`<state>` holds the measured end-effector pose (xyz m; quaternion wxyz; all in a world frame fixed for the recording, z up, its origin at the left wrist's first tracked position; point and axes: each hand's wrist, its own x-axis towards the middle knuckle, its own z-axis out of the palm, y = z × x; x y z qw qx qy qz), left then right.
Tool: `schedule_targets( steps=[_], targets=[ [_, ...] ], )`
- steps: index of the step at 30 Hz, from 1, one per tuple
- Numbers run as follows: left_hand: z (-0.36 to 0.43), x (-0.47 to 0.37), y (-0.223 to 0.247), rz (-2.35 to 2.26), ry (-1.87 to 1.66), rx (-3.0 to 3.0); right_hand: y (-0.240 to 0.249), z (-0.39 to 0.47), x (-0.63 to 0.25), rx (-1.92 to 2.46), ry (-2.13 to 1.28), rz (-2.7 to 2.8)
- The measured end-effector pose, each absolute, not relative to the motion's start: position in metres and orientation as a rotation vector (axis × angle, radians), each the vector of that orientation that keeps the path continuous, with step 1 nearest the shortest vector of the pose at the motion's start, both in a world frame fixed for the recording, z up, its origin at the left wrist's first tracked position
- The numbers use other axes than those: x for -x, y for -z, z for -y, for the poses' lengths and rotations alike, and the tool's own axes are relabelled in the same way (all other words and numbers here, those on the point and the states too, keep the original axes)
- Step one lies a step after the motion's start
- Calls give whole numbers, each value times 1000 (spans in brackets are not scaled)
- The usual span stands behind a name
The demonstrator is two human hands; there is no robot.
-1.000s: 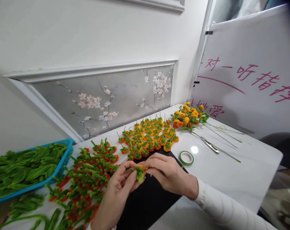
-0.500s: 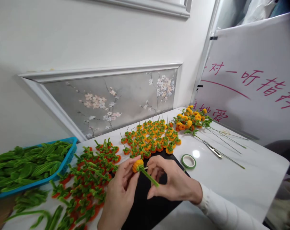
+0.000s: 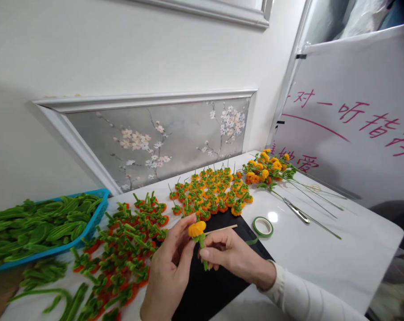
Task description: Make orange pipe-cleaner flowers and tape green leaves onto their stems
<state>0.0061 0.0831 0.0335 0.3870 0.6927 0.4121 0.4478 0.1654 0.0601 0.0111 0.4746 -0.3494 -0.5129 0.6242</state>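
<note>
A small yellow-orange fuzzy flower (image 3: 197, 228) with green leaves and a short green stem is held above the black mat (image 3: 210, 285). My left hand (image 3: 171, 263) is closed on the flower's left side with fingertips and thumb. My right hand (image 3: 226, 254) pinches the green stem just below the bloom. A thin wooden stick (image 3: 223, 229) projects rightward from beside the flower, over my right hand; its inner end is hidden. To the right lies a roll of green tape (image 3: 263, 226), a strip trailing from it toward the mat.
Blue basket (image 3: 95, 218) of green leaves at left. Red flower pieces (image 3: 121, 267) and yellow flower pieces (image 3: 211, 189) stand in rows on the white table (image 3: 328, 263). Finished-looking stemmed flowers (image 3: 268, 167) and scissors (image 3: 297, 210) lie at the back right.
My right hand has moved in from the stem's lower end to grip it nearer the bloom. The stem now points more downward, and the flower has turned. More of the wooden stick shows.
</note>
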Motion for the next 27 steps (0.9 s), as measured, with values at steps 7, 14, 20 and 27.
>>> schedule_targets(
  steps=[7,14,20,27],
  targets=[
    [-87,-9,-34,-790,-785,-1215,-8,-62,-167,772,-1519,1283],
    [-85,-10,-33,-847,-833,-1248,-7,-62,-169,994,-1103,1528],
    [-87,-10,-32,-963,-866,-1272,-17,-62,-179,1123,-666,1622],
    [-91,-6,-31,-1011,-938,-985,-12,-63,-178,1182,-690,1650]
  ],
)
